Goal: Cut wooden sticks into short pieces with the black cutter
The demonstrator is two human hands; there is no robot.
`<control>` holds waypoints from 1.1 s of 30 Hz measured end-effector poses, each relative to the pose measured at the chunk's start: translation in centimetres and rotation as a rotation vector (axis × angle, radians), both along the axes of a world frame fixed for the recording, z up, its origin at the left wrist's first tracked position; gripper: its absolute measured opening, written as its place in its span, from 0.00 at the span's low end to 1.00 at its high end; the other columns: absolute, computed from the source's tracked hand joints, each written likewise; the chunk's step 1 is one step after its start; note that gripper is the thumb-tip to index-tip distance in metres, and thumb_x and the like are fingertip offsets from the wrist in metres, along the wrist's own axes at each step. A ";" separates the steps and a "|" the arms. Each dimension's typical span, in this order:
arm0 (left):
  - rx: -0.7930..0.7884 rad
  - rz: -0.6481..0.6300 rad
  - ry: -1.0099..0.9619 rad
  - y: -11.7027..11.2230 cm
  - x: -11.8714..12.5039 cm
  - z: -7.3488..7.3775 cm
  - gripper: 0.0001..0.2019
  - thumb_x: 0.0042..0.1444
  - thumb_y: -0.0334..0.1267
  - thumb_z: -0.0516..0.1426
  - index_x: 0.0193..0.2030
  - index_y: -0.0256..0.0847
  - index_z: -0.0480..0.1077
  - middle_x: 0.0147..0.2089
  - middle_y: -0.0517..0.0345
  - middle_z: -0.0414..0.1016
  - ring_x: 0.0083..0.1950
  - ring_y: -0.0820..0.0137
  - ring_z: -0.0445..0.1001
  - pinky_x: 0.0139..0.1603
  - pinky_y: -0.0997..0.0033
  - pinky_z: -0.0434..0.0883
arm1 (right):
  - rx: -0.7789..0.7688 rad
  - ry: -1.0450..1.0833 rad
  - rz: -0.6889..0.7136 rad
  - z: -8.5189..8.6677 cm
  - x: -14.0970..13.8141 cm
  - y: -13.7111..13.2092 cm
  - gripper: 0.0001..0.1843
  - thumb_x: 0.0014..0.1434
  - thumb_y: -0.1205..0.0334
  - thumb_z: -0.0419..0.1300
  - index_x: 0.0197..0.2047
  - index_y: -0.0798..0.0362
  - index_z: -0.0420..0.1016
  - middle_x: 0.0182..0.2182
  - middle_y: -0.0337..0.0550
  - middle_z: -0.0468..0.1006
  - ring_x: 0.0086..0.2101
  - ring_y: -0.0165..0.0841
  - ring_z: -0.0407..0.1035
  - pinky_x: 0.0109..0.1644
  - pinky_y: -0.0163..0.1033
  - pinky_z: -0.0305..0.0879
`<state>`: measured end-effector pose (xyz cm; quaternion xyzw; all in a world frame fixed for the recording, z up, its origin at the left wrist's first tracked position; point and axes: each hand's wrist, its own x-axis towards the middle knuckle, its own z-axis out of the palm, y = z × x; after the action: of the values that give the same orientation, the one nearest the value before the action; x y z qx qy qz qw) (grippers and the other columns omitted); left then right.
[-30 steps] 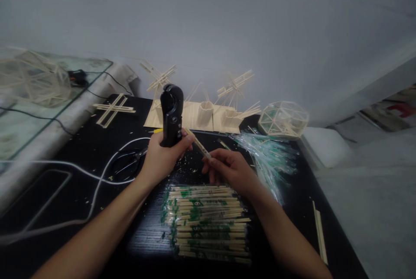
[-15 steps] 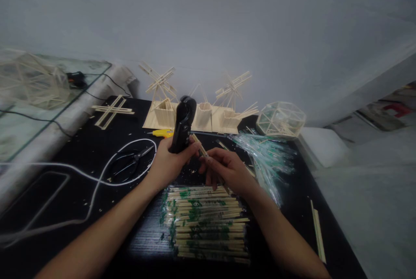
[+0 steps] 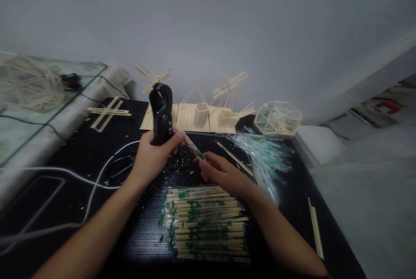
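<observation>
My left hand [image 3: 150, 158] is closed round a black handheld device [image 3: 161, 112] with buttons, held upright above the black table [image 3: 65, 209]. Its fingertips also pinch one end of a wrapped chopstick [image 3: 191, 145]. My right hand [image 3: 221, 174] is closed on the other end of that chopstick, just right of the left hand. Directly below both hands lies a pile of chopsticks in clear green-printed wrappers [image 3: 204, 222].
A heap of empty clear wrappers [image 3: 266, 157] lies to the right. At the back stand chopstick models on a wooden board [image 3: 201, 116], a geodesic frame [image 3: 276, 118] and a stick cross [image 3: 107, 112]. A white cable [image 3: 97, 179] and scissors [image 3: 118, 170] lie left. Loose sticks [image 3: 315, 231] lie right.
The black device tilted right and then came back upright, shifting a little left. My right hand slid down and right along the chopstick, whose green-printed wrapper now shows.
</observation>
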<state>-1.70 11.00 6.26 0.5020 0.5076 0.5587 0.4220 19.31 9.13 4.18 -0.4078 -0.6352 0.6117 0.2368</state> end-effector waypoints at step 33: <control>0.192 0.403 -0.409 1.6 -2.3 1.6 0.13 0.48 0.38 0.70 0.29 0.39 0.70 0.25 0.68 0.69 0.24 0.81 0.64 0.26 0.73 0.61 | 0.523 -0.405 -0.606 0.4 6.0 3.8 0.25 0.69 0.47 0.51 0.41 0.57 0.83 0.24 0.40 0.72 0.28 0.35 0.67 0.34 0.38 0.59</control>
<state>-3.97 12.57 7.87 0.3060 0.4464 0.7662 0.3465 25.30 12.90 4.62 -0.6134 -0.6540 0.2414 0.3712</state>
